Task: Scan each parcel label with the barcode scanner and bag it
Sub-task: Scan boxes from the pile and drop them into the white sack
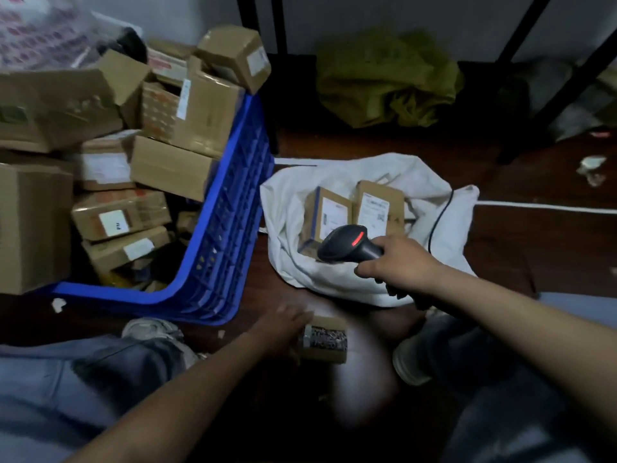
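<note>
Lying low on the dark floor between the person's knees, the small parcel [325, 340] shows a mottled label on its upper face, too smeared to read. The left hand [283, 324] touches its near-left end, but blur hides whether the fingers curl round it or only lie on it. Above it, the right hand [397, 262] is wrapped firmly round the handle of the barcode scanner [347, 245], whose red light glows and whose head hangs over the open white bag [290, 208]. Two bagged parcels [329, 212] lie there, labels up. That is the likeliest fault: aimed so, the scanner may read a bagged label rather than the parcel in hand. A label moving under the beam may also fail to register. The black cable [440, 215] trails across the bag's far side and could catch on a parcel dropped in. Beside the bag, the blue crate [230, 208] is heaped with boxes, and the top box [233, 56] perched over its rim looks ready to topple.
</note>
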